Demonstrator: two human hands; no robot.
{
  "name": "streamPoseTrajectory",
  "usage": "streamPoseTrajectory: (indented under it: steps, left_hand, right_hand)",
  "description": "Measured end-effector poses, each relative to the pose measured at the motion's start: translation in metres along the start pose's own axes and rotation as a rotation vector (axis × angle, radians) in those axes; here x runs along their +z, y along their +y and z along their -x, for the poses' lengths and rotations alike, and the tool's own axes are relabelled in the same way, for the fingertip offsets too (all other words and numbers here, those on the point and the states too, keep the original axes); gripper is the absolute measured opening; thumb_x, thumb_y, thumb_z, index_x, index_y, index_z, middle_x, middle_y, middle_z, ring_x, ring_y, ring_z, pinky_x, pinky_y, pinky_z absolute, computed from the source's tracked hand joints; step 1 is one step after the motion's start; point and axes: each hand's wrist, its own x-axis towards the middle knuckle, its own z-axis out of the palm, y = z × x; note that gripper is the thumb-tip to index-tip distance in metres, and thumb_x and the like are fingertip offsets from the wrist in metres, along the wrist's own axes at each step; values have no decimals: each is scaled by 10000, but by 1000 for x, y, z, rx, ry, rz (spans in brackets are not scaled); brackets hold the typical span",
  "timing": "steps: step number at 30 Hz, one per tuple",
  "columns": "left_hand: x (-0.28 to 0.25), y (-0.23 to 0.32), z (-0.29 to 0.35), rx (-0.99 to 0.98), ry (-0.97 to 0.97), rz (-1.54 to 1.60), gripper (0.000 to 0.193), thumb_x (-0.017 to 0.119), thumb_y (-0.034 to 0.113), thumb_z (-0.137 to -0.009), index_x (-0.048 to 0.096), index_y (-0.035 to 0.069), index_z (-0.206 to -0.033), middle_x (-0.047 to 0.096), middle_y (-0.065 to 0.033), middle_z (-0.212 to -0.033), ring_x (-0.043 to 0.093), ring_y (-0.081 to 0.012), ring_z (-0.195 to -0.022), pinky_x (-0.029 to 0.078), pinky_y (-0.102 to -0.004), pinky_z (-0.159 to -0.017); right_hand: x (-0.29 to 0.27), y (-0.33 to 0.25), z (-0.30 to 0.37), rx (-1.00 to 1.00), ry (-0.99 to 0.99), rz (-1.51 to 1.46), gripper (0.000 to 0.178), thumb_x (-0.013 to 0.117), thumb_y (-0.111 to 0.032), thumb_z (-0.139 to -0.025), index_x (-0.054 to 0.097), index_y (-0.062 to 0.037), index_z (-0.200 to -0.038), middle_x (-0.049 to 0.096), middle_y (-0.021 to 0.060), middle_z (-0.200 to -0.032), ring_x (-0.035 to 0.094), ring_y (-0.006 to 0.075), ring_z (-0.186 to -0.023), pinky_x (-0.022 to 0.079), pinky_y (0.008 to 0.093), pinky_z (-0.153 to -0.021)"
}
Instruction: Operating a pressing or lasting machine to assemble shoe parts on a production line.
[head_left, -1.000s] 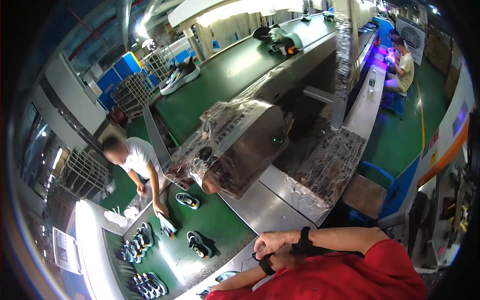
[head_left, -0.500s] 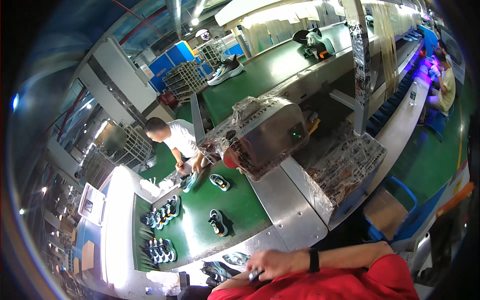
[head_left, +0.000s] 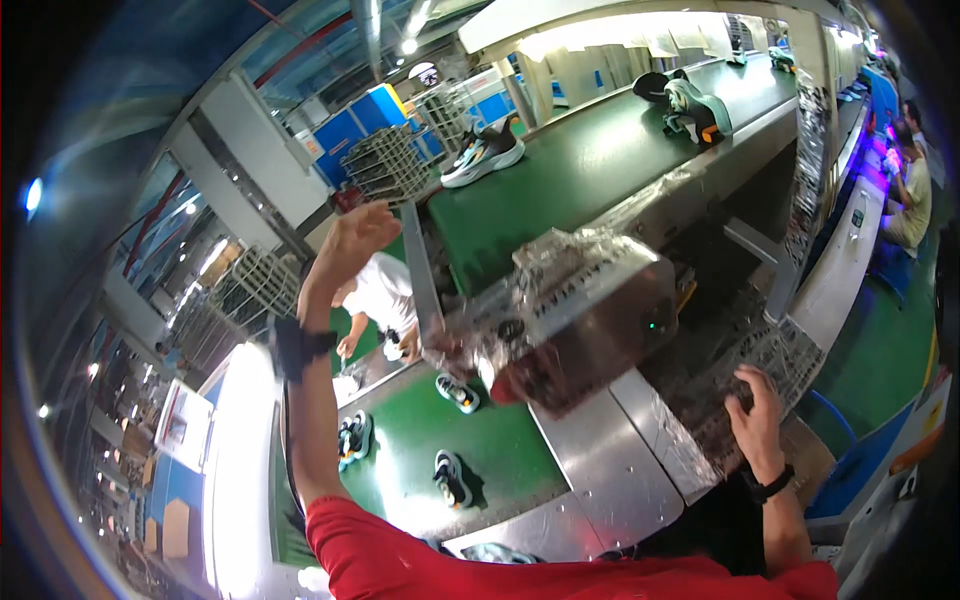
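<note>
My left hand [head_left: 355,238] is raised high at the end of a stretched arm, fingers extended, holding nothing visible. It is in front of a co-worker in a white shirt [head_left: 385,290] and near the end of the upper green conveyor belt [head_left: 590,160]. My right hand [head_left: 757,425], thumb apart from loosely bent fingers, hovers over a plastic-wrapped box [head_left: 680,440] and grips nothing I can see. A sneaker [head_left: 487,155] stands on the upper belt's near end. Farther along, a grey-green sneaker [head_left: 697,108] leans among dark shoe parts.
A plastic-wrapped machine [head_left: 590,325] sits between the upper belt and a lower green belt [head_left: 415,420]. Sneakers [head_left: 458,393] lie on the lower belt, some behind my left arm. A metal post [head_left: 808,170] stands at right. Other people [head_left: 910,200] sit along a bench under violet light.
My left arm has risen from low in front of me to up and forward. The right hand has moved from the lower middle to the right, with no small object showing in it now.
</note>
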Motion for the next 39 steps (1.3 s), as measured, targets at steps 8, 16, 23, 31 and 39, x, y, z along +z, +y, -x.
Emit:
streamPoseTrajectory:
  steps: [8, 16, 23, 31, 39]
  left_hand:
    - [85, -132, -255, 1, 45, -290, 1206, 849, 500, -630, 226, -147, -1434, 347, -313, -1467, 344, -363, -1386, 272, -364, -1144]
    - [110, -149, -296, 82, -5, -319, 824, 906, 413, -525, 571, -88, -1087, 626, -241, -1107, 623, -308, -1023, 488, -388, -885]
    - [147, -84, -247, 118, 236, -493, 692, 800, 196, -547, 427, -35, -1082, 584, -267, -983, 583, -463, -954, 470, -483, -825]
    - [176, 225, -47, 818, 59, -255, 638, 797, 5, -580, 523, 47, -1155, 597, -157, -1097, 563, -392, -1037, 441, -446, -910]
    - [294, 459, 152, 1613, -570, -220, 744, 759, 46, -559, 496, 23, -1255, 602, -167, -1181, 546, -337, -1191, 206, -598, -1135]
  right_hand:
    - [7, -5, -8, 105, -19, 125, 294, 683, -24, -723, 603, -15, -1006, 629, 142, -1102, 572, 363, -1053, 468, 450, -918]
    - [11, -8, -13, 105, 19, 173, 290, 707, -11, -687, 614, -6, -962, 641, 126, -1074, 609, 323, -982, 492, 421, -889]
    - [7, 13, -2, 87, -2, 132, 257, 693, -111, -768, 600, -42, -997, 630, 129, -1094, 583, 309, -1040, 465, 408, -941]
    - [-95, -59, -12, -84, 325, -70, 747, 750, -180, -784, 367, -44, -1411, 472, 174, -1403, 467, 337, -1289, 400, 434, -1075]
    - [-274, -143, 121, 195, 115, 197, 822, 753, -189, -683, 358, 1, -1378, 588, 232, -1182, 601, 408, -1057, 511, 454, -846]
